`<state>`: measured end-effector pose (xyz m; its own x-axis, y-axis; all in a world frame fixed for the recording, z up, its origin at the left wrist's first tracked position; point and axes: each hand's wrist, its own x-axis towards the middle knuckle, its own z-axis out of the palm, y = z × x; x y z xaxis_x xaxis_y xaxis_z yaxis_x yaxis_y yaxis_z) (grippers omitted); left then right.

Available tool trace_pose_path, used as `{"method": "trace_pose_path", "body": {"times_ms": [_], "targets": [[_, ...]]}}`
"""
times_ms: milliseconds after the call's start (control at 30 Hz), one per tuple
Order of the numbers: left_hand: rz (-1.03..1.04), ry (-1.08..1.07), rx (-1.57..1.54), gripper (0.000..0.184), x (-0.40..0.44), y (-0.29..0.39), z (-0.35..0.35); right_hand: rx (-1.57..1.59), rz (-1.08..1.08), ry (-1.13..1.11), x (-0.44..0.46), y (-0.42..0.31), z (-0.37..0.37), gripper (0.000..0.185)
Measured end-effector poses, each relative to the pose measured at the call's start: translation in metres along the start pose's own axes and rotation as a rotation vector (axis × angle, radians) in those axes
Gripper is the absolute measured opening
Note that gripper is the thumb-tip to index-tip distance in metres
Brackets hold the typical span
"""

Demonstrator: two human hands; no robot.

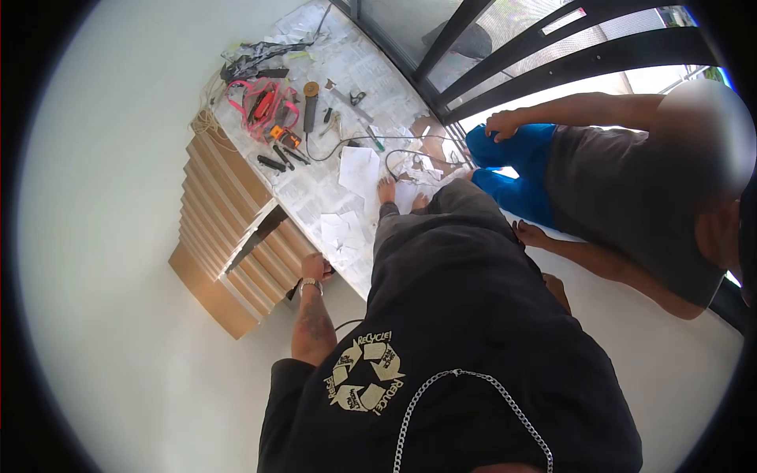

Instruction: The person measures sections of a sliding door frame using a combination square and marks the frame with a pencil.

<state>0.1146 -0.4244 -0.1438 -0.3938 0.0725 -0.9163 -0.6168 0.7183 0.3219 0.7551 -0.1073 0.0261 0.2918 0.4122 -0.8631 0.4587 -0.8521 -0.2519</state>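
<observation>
My left hand [316, 268], with a metal watch on its wrist, is curled closed at the lower edge of a brown ribbed panel [236, 229]. A small dark thing shows by its fingers, too little of it to name. A dark gap runs across the panel above the hand. Of my right arm, only a small part [557, 292] seems to show beside my black shirt; its fingers are hidden behind my body. My bare feet stand on a paper-strewn whitish surface [315, 209].
On the surface lie an angle grinder [311, 106], a pink-trimmed clear bag [264, 106] of tools, an orange tape measure [285, 137], several dark hand tools, cables and loose paper [359, 171]. A co-worker [615, 169] sits close on the right, before black metal bars [583, 71].
</observation>
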Motion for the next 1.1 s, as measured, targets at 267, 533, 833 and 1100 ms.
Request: {"method": "trace_pose_path", "body": {"times_ms": [267, 533, 833, 1100], "targets": [[-0.254, 0.010, -0.105, 0.030, -0.050, -0.087, 0.045, -0.213, -0.127, -0.072, -0.002, -0.063, 0.019, 0.037], [0.011, 0.052, -0.113, 0.036, -0.064, -0.054, 0.033, -0.153, -0.180, -0.132, 0.011, -0.090, 0.051, 0.034], [0.056, 0.026, -0.015, 0.042, -0.080, -0.029, 0.036, -0.108, -0.224, -0.078, 0.019, -0.067, 0.050, 0.032], [0.057, -0.084, 0.124, 0.039, -0.050, -0.008, 0.025, -0.041, -0.058, -0.042, 0.020, -0.019, 0.068, 0.031]]}}
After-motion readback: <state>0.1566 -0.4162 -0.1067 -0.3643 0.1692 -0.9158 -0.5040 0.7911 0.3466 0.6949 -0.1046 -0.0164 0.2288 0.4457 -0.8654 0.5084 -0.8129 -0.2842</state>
